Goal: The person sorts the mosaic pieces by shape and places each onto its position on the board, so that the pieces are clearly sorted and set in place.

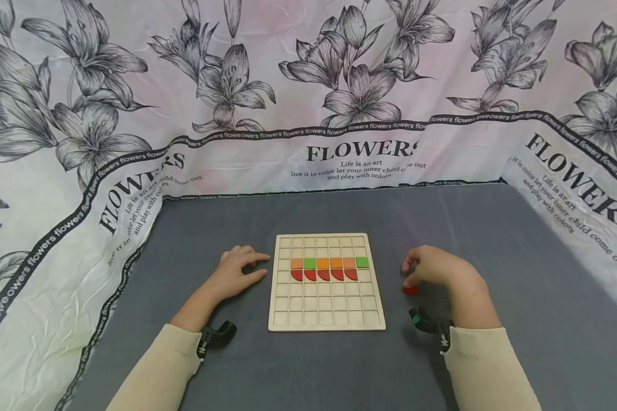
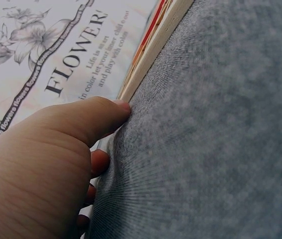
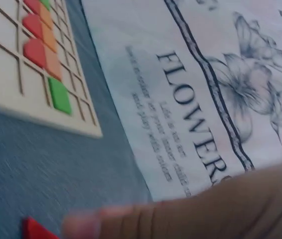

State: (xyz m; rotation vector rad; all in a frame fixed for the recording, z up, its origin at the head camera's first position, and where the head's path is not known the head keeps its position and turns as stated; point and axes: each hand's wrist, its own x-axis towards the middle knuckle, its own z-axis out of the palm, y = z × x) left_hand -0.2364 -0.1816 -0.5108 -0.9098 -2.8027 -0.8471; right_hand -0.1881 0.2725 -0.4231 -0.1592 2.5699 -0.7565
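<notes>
A pale wooden grid board (image 1: 324, 305) lies on the table. Orange tiles (image 1: 336, 262) and green tiles (image 1: 309, 263) form one row on it, with red quarter-round tiles (image 1: 323, 275) in the row below. My left hand (image 1: 236, 271) is at the board's left edge, thumb and forefinger spread apart and holding nothing. Right of the board, my right hand (image 1: 434, 268) has its fingers bent over a loose red piece (image 1: 411, 290). The thumb is right by that piece, while a gap shows between thumb and forefinger. In the blurred right wrist view, only part of the red piece (image 3: 36, 230) shows.
The dark grey table (image 1: 226, 222) surrounds the board. White flower-printed cloth (image 1: 257, 165) stands behind it and at both sides. Each wrist wears a black camera band (image 1: 216, 335), its arm jutting inward above the table.
</notes>
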